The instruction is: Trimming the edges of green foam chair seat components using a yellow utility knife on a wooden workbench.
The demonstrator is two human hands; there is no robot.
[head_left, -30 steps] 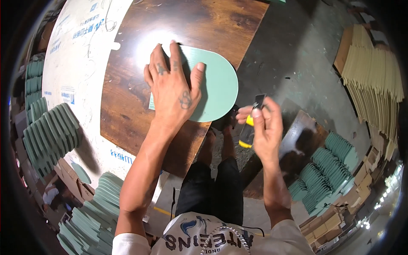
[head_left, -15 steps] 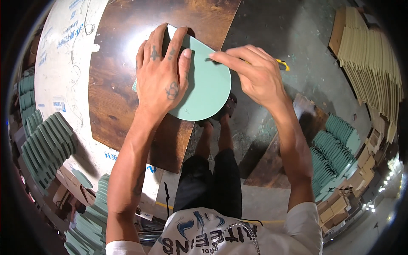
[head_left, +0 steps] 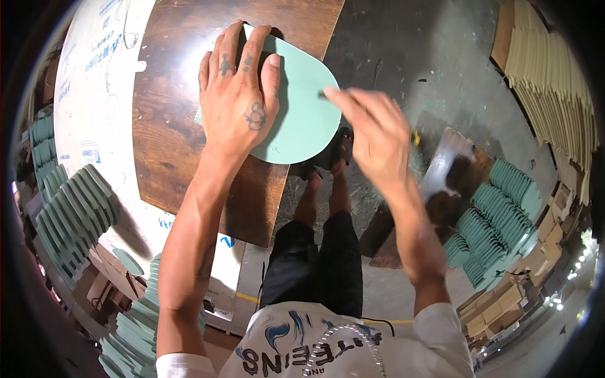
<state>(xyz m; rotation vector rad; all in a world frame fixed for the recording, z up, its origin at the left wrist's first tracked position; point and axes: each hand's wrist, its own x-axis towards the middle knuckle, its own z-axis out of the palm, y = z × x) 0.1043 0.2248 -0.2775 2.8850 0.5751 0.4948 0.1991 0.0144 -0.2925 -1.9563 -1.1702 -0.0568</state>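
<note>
A pale green rounded panel point(head_left: 305, 116) lies on the dark brown wooden board point(head_left: 167, 164), its curved right side sticking out past the board's edge. My left hand point(head_left: 238, 88) rests flat on the panel's left part, fingers stretched out and a little apart, covering much of it. At the panel's right rim, my right hand point(head_left: 378, 132) is closed around a slim tool whose dark tip point(head_left: 322, 95) shows beside the thumb. The tool's yellow end point(head_left: 415, 138) sticks out behind the hand. Motion blurs this hand, and the fingers hide most of the tool.
Stacks of green pieces stand at the left point(head_left: 75, 217), the lower left point(head_left: 132, 334) and on another brown board at the right point(head_left: 488, 230). A tall pile of tan sheets point(head_left: 545, 82) rises at the far right. My legs and feet are below the board's right edge.
My right hand has moved toward me along the panel's right rim with the tool. The panel's upper right edge now looks rounder. My left hand stays flat on the panel.
</note>
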